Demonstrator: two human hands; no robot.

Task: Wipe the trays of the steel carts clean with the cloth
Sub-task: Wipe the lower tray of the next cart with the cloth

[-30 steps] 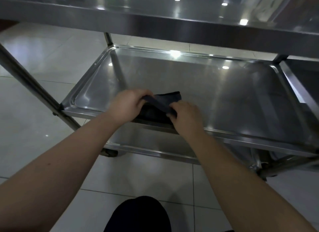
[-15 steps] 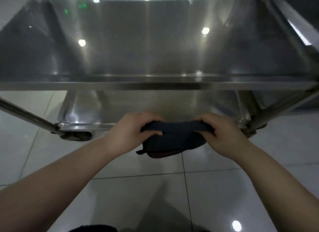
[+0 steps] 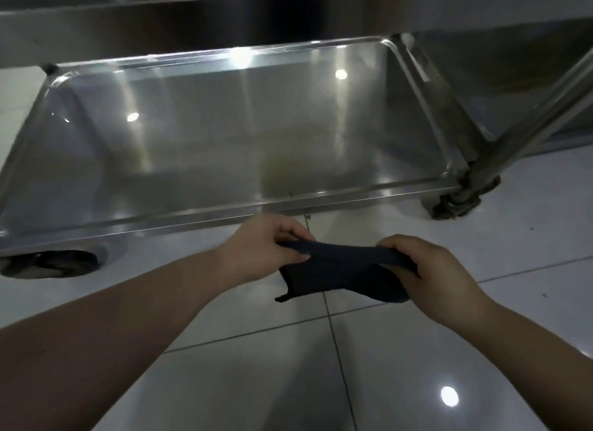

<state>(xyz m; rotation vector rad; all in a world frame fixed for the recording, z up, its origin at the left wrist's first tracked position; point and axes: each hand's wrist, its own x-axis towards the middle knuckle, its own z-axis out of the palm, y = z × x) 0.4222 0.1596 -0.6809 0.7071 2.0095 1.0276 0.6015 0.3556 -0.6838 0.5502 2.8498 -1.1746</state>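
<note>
1. At the far left, a dark caster wheel [image 3: 48, 263] sits under the near left corner of the steel cart, on the white tiled floor [image 3: 401, 350].
2. The lower tray [image 3: 192, 217] fills the middle of the view, its shiny bed throwing back ceiling lights. The edge of an upper tray [image 3: 224, 16] runs across the top of the view above it.
3. The left hand [image 3: 266, 247] is just in front of the lower tray's near rim. Its fingers are curled and, with the thumb, they pinch the left end of the cloth.
4. The dark cloth [image 3: 346, 270] is stretched between the two hands, and its lower part sags towards the floor. It hangs over the tiles, on the near side of the lower tray and clear of it.
5. The right hand [image 3: 430, 270] grips the cloth's right end, with its fingers folded over the top edge.
6. Further right, a steel leg [image 3: 529, 119] slants down to the lower tray's near right corner. A second caster [image 3: 462, 199] stands on the floor there.
</note>
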